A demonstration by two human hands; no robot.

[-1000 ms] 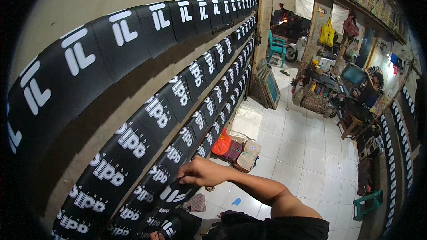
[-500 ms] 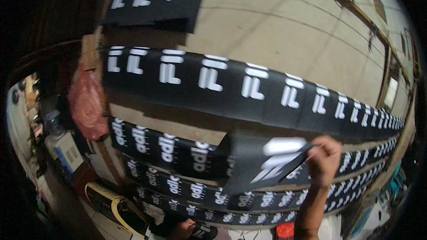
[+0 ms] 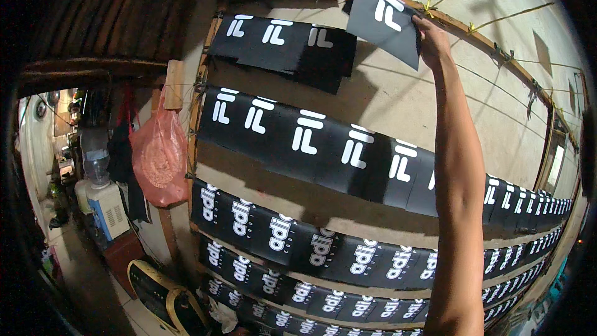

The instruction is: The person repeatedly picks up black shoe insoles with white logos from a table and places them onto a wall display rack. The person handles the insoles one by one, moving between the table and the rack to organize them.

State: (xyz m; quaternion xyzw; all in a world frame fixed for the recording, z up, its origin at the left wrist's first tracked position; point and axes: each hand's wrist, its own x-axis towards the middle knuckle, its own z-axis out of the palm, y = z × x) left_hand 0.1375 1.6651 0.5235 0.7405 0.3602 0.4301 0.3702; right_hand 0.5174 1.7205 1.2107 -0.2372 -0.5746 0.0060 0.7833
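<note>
High up, my right hand (image 3: 431,38) pinches the right edge of a black printed sheet (image 3: 376,28) with a white logo. The sheet hangs tilted in the air, just right of a short top row of similar black sheets (image 3: 283,56) on a line. My right forearm crosses in front of the rows below and hides part of them. Below, a longer row of black sheets with the same white logo (image 3: 336,162) runs from left to far right. My left hand is out of view.
Lower rows hold black sheets with white lettering (image 3: 339,264). A wooden beam (image 3: 463,28) with tied strings runs along the upper right. At left are a pink plastic bag (image 3: 160,155), a white-and-blue water dispenser (image 3: 107,211) and a black-and-yellow object (image 3: 163,295) on the floor.
My right hand has lifted the sheet from in front of the lower rows up to the top row. The view has tilted up, and my left hand with its sheets has left it.
</note>
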